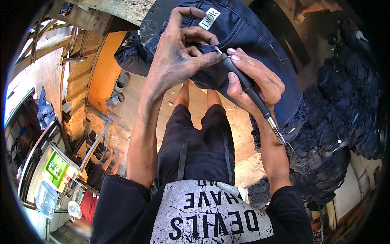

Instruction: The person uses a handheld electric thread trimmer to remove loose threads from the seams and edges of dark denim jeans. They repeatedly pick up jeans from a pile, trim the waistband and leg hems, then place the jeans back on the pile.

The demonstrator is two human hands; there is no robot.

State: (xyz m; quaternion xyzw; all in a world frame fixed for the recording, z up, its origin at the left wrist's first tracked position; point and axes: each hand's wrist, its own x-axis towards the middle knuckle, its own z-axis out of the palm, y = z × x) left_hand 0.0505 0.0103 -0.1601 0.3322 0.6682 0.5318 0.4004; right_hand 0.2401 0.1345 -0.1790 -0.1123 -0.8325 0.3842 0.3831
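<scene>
Dark blue denim jeans (260,40) lie spread before me, with a white label (209,19) near a curved, stitched pocket edge. My left hand (174,59) is on the cloth beside that edge, thumb and fingers closed on a fold of denim. In my right hand (262,79) is a black pen-shaped rotary tool (249,86), gripped between thumb and fingers. Its thin metal tip meets the pocket edge right next to my left thumb. A metal spring sleeve (276,131) ends the tool, and a thin cable (298,156) trails from it past my right forearm.
A large heap of dark denim (325,130) fills the right side. Sandals (118,91) lie by an orange board at left. Further left are a metal frame (97,142), a green tray (55,168), a clear water jug (46,199) and another person in red (87,205).
</scene>
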